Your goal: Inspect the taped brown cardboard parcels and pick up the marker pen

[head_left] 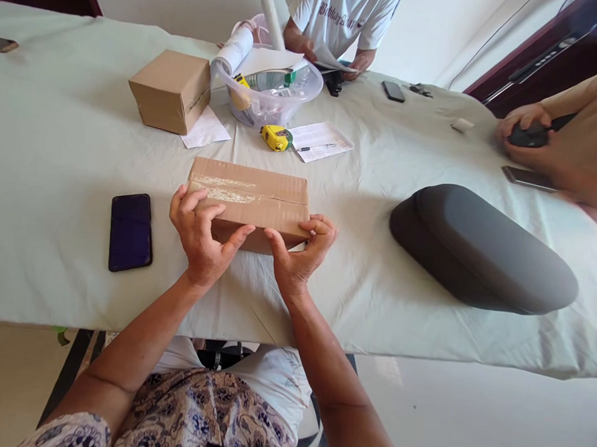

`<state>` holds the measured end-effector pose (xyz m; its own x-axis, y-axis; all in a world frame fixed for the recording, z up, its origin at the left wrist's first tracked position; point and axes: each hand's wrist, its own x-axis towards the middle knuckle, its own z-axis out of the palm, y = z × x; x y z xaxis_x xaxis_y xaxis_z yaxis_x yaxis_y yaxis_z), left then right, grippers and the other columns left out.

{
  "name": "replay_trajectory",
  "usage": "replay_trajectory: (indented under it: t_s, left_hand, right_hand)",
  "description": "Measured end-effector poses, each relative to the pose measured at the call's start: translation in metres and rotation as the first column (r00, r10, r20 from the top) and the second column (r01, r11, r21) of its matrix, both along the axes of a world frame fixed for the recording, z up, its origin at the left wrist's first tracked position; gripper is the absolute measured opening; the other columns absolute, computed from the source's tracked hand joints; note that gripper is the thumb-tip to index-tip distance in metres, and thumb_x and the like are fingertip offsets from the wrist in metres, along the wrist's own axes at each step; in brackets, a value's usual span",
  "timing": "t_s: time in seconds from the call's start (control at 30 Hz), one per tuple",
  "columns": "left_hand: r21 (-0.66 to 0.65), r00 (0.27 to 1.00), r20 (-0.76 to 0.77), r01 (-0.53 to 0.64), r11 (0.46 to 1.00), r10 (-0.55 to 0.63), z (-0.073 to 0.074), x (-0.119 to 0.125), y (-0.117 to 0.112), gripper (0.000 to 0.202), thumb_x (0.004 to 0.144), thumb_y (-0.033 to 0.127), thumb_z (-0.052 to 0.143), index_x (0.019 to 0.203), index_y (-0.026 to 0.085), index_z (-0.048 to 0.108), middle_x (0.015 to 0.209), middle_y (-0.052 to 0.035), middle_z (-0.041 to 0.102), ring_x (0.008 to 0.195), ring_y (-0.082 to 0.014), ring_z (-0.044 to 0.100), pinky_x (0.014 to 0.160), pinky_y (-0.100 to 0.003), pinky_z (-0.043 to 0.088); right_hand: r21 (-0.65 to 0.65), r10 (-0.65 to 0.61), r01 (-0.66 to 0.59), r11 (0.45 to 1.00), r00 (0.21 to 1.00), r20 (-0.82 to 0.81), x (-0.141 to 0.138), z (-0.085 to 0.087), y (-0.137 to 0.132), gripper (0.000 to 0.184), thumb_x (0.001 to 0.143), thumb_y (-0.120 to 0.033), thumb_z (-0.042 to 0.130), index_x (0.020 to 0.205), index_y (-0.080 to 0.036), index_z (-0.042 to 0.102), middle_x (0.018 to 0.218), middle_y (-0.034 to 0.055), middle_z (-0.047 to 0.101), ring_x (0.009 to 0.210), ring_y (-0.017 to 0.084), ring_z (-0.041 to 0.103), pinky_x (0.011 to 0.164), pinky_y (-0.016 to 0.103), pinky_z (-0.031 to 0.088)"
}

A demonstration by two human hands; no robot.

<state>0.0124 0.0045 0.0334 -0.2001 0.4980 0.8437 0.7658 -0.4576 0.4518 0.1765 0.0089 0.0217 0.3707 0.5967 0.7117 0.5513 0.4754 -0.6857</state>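
Note:
A closed brown cardboard box [274, 202] rests on the cloth-covered table right in front of me, with shiny tape along its top seam. My left hand [202, 235] grips its left end, fingers on the top and side, thumb along the near face. Around the right near corner, my right hand [302, 250] holds the same box, its thumb pointing toward the other thumb. Left of the box lies a dark smartphone [131, 232]. Beyond it sit a yellow tape measure [276, 137] and a paper sheet with a pen [323, 143].
A second cardboard box [169, 90] and a translucent basin [305, 90] full of items stand farther back. To the right lies a large dark padded case [482, 246]. One person [339, 19] across the table holds papers; another person's hands [528, 132] hold a black object.

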Motion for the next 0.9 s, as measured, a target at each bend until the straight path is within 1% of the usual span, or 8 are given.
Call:
replay_trajectory:
  t_s: [0.17,0.3,0.4,0.47,0.6,0.67,0.77,0.9]
  left_hand:
    - [-0.053,0.999,0.028,0.046,0.998,-0.045,-0.003,-0.008,0.000,0.030,0.095,0.049,0.061,0.110,0.022,0.063,0.129,-0.0122,0.058,0.146,-0.0339,0.041,0.122,-0.059,0.032]
    - [-0.030,0.998,0.047,0.036,0.999,-0.034,-0.004,-0.015,0.002,0.029,0.103,0.039,0.047,0.109,0.022,0.069,0.127,-0.0118,0.060,0.142,-0.0294,0.048,0.120,-0.054,0.038]
    - [0.007,0.997,0.058,0.053,0.999,-0.053,-0.004,-0.020,0.005,0.033,0.105,0.031,0.040,0.109,0.022,0.071,0.133,-0.0117,0.059,0.143,-0.0270,0.050,0.120,-0.051,0.040]
    - [-0.003,0.996,0.070,0.046,0.999,-0.046,-0.006,-0.023,0.007,0.036,0.106,0.031,0.038,0.110,0.023,0.072,0.142,-0.0116,0.056,0.146,-0.0270,0.048,0.122,-0.052,0.039]
    - [-0.088,0.998,0.058,-0.025,0.996,0.030,-0.011,-0.027,0.012,0.034,0.103,0.036,0.046,0.123,0.025,0.072,0.159,-0.0129,0.042,0.153,-0.0322,0.037,0.126,-0.057,0.028]
    - [-0.117,0.999,0.024,-0.023,0.993,0.026,-0.013,-0.027,0.012,0.038,0.101,0.037,0.051,0.133,0.025,0.068,0.164,-0.0144,0.035,0.156,-0.0356,0.031,0.127,-0.060,0.023]
    - [-0.153,0.994,-0.039,0.097,0.983,-0.105,-0.015,-0.023,0.009,0.048,0.100,0.044,0.053,0.144,0.027,0.058,0.170,-0.0145,0.025,0.159,-0.0380,0.023,0.126,-0.061,0.024]
    - [-0.173,0.944,-0.094,0.297,0.939,-0.316,-0.017,-0.012,0.001,0.067,0.096,0.060,0.052,0.154,0.027,0.045,0.173,-0.0178,0.014,0.159,-0.0396,0.022,0.121,-0.059,0.035]
  right_hand:
    - [0.011,0.145,-0.145,0.989,0.980,-0.134,0.009,-0.005,0.004,0.027,0.089,-0.046,0.069,0.101,-0.026,0.056,0.110,0.0042,0.055,0.109,0.021,0.057,0.093,0.040,0.049]
    - [0.002,0.201,-0.205,0.979,0.962,-0.185,0.013,-0.002,0.004,0.017,0.096,-0.041,0.058,0.099,-0.025,0.062,0.109,0.0049,0.059,0.109,0.020,0.061,0.092,0.040,0.052]
    - [0.005,0.195,-0.196,0.980,0.969,-0.153,0.015,0.002,0.002,0.018,0.100,-0.036,0.052,0.099,-0.025,0.066,0.107,0.0046,0.063,0.109,0.020,0.063,0.099,0.043,0.051]
    - [0.022,0.198,-0.197,0.980,0.973,-0.121,0.015,0.003,0.000,0.018,0.100,-0.033,0.051,0.099,-0.025,0.068,0.106,0.0042,0.065,0.108,0.019,0.064,0.098,0.043,0.052]
    - [0.088,0.214,-0.214,0.973,0.977,0.013,0.013,0.001,-0.003,0.017,0.099,-0.031,0.053,0.103,-0.026,0.069,0.101,0.0044,0.065,0.099,0.019,0.064,0.087,0.040,0.054]
    - [0.125,0.204,-0.215,0.969,0.974,0.099,0.010,0.001,-0.005,0.018,0.099,-0.028,0.052,0.107,-0.026,0.068,0.097,0.0043,0.064,0.093,0.019,0.064,0.080,0.038,0.054]
    - [0.176,0.213,-0.252,0.952,0.954,0.211,0.004,0.002,-0.007,0.022,0.097,-0.022,0.054,0.114,-0.026,0.067,0.092,0.0035,0.064,0.085,0.018,0.063,0.074,0.036,0.054]
    - [0.228,0.262,-0.339,0.913,0.914,0.311,-0.007,0.005,-0.011,0.038,0.093,-0.011,0.056,0.127,-0.025,0.064,0.089,0.0029,0.066,0.080,0.017,0.062,0.071,0.033,0.054]
